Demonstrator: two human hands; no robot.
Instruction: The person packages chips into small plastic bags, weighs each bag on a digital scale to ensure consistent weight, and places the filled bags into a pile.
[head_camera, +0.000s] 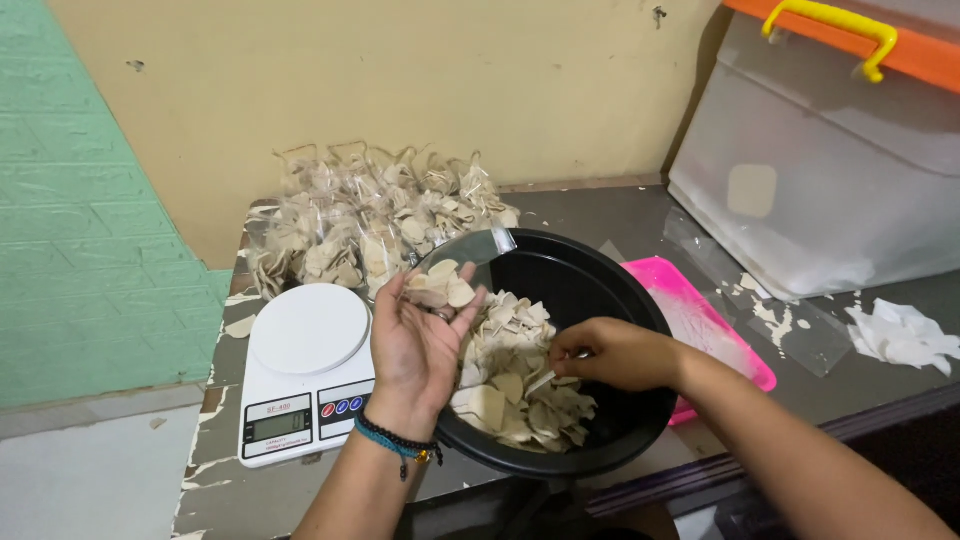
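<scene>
My left hand (420, 335) is held palm up over the near left rim of a black round basin (600, 290), with several pale, thin chips (440, 287) lying on its fingers. My right hand (610, 352) reaches into the basin from the right, fingers pinched on a chip in the heap of pale chips (515, 385). A clear small plastic bag (490, 245) seems to stand at the basin's far rim, just beyond my left fingertips.
A white digital kitchen scale (305, 365) sits left of the basin. Behind it lies a pile of filled clear bags (370, 220) against the wall. A pink tray (700, 320), a large clear storage box (820, 170) with orange lid and white scraps (905, 335) are on the right.
</scene>
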